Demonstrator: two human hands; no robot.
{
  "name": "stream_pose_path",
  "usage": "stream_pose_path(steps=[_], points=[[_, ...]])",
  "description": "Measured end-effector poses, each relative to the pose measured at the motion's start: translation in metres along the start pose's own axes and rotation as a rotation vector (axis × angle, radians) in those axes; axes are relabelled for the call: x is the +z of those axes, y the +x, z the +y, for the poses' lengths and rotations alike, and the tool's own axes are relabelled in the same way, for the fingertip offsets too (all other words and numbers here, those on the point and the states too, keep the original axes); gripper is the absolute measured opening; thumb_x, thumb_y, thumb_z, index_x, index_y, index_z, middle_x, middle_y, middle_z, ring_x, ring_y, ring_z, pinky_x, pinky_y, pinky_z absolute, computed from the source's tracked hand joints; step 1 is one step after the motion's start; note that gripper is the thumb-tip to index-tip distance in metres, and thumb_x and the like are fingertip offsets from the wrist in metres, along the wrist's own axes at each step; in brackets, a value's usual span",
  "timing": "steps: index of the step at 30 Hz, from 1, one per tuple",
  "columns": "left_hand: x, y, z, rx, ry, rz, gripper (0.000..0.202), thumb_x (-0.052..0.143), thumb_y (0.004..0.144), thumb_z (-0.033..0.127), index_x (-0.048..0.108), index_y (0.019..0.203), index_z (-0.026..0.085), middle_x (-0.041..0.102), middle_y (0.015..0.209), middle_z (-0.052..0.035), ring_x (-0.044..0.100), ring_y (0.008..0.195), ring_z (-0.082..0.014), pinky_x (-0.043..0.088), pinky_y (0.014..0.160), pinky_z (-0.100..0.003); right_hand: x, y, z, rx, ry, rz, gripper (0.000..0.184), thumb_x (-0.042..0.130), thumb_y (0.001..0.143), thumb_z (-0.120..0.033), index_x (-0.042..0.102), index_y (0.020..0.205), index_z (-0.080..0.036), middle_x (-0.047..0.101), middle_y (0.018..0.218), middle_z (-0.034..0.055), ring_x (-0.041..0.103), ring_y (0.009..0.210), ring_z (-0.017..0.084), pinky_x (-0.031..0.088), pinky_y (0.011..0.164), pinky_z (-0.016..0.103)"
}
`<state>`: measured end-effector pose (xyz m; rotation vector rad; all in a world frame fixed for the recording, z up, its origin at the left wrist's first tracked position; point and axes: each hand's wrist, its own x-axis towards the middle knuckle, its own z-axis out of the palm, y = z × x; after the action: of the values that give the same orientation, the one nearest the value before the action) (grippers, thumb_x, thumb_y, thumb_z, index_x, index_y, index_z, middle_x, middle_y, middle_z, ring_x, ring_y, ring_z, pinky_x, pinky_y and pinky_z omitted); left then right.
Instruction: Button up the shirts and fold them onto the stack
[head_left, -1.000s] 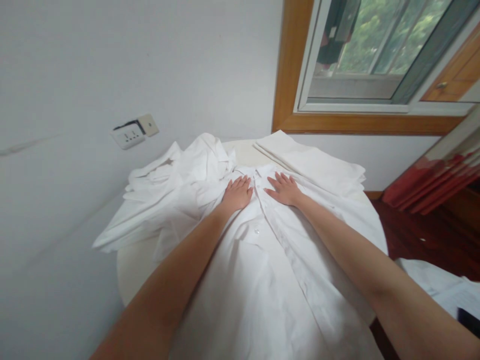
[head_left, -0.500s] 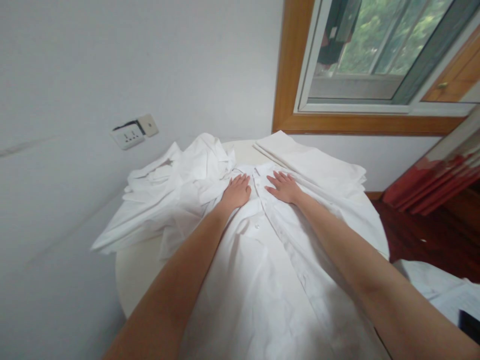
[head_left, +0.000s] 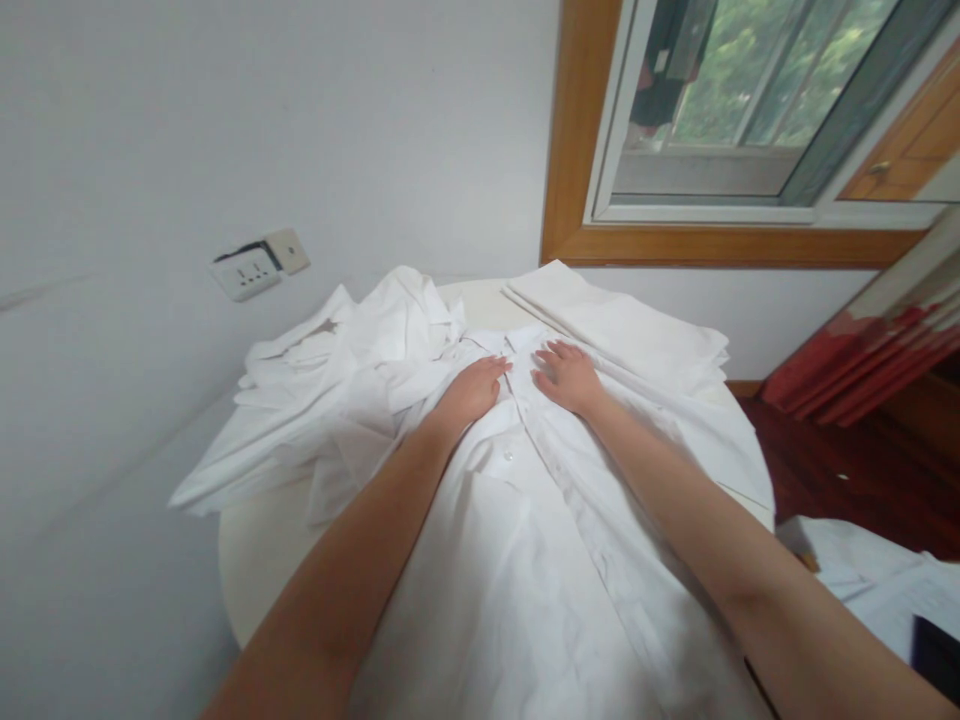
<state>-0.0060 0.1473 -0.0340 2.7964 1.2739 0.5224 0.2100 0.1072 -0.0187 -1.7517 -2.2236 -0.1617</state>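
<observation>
A white button-up shirt (head_left: pixel 517 540) lies spread along the round table (head_left: pixel 259 560), its collar at the far end and its button strip running toward me. My left hand (head_left: pixel 474 388) rests on the cloth left of the strip, below the collar, fingers stretched toward the strip. On the other side of it, my right hand (head_left: pixel 566 375) lies with fingers spread on the shirt front. Neither hand grips the fabric. Left of my left hand is a crumpled heap of white cloth (head_left: pixel 352 370).
Folded white cloth (head_left: pixel 622 310) lies at the table's back right. A wall socket (head_left: pixel 247 272) is at the left, a wood-framed window (head_left: pixel 735 246) behind. Papers (head_left: pixel 892 590) and a dark object (head_left: pixel 934 650) are at the lower right, near a red and white curtain (head_left: pixel 847 350).
My left hand has turned and shifted slightly right, its fingertips now closer to the button strip. My right hand stays nearly in place. The view has shifted a little.
</observation>
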Motion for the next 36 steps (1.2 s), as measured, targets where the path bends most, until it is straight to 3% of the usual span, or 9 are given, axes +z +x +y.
stream_pose_path(steps=[4,9,16,20,25,31,36], points=[[-0.001,0.002,0.0,-0.024,-0.013,-0.005,0.053,0.033,0.086,0.008,0.055,0.134,0.016,0.052,0.143,-0.0051,0.043,0.135,-0.0146,0.029,0.118,-0.037,-0.006,-0.011,-0.004,-0.09,0.056,-0.055,0.047,0.037,0.097,-0.042,0.053,0.137,-0.023,0.048,0.147,0.0075,0.039,0.137,0.022,0.024,0.114,0.04],[-0.004,0.003,0.0,-0.042,-0.048,-0.008,0.046,0.028,0.097,0.023,0.055,0.133,0.013,0.054,0.141,-0.0078,0.045,0.134,-0.0148,0.029,0.117,-0.032,0.0,-0.021,-0.008,-0.088,0.041,-0.187,0.068,0.025,0.095,-0.063,0.039,0.148,-0.022,0.029,0.158,0.0081,0.022,0.146,0.026,0.017,0.117,0.049],[0.002,0.001,0.003,-0.032,0.116,-0.058,0.053,0.034,0.098,0.043,0.044,0.142,0.015,0.04,0.152,-0.0107,0.035,0.141,-0.0215,0.025,0.117,-0.039,0.005,-0.022,-0.007,-0.096,0.017,-0.192,0.069,0.021,0.096,-0.062,0.035,0.15,-0.021,0.023,0.159,0.0093,0.017,0.147,0.026,0.014,0.117,0.051],[-0.011,-0.003,0.019,-0.053,0.187,-0.022,0.045,0.039,0.097,0.039,0.052,0.135,0.018,0.049,0.145,-0.0115,0.044,0.134,-0.0243,0.031,0.113,-0.041,0.002,-0.022,-0.008,-0.091,0.013,-0.199,0.069,0.021,0.096,-0.062,0.034,0.151,-0.021,0.023,0.159,0.0088,0.018,0.147,0.026,0.015,0.117,0.05],[-0.033,-0.02,0.048,-0.06,0.105,0.043,0.028,0.045,0.092,0.02,0.066,0.11,0.018,0.067,0.111,-0.0097,0.059,0.107,-0.0224,0.044,0.098,-0.037,-0.001,-0.023,-0.01,-0.091,0.014,-0.205,0.07,0.021,0.096,-0.063,0.034,0.15,-0.022,0.023,0.159,0.0088,0.018,0.147,0.026,0.015,0.117,0.05],[-0.024,-0.051,0.059,-0.127,-0.155,0.127,0.016,0.053,0.083,0.012,0.066,0.09,0.019,0.066,0.096,-0.006,0.059,0.097,-0.0206,0.046,0.094,-0.037,-0.001,-0.026,-0.009,-0.085,0.06,-0.155,0.059,0.028,0.098,-0.056,0.042,0.146,-0.023,0.031,0.157,0.0072,0.025,0.145,0.024,0.018,0.117,0.046],[-0.019,-0.058,0.057,-0.127,-0.214,0.168,0.015,0.059,0.082,0.016,0.064,0.096,0.019,0.063,0.099,-0.0061,0.057,0.099,-0.0211,0.045,0.095,-0.039,-0.013,-0.025,-0.008,-0.093,0.143,-0.03,0.041,0.046,0.095,-0.041,0.058,0.131,-0.024,0.051,0.143,0.0064,0.038,0.137,0.024,0.023,0.114,0.047]])
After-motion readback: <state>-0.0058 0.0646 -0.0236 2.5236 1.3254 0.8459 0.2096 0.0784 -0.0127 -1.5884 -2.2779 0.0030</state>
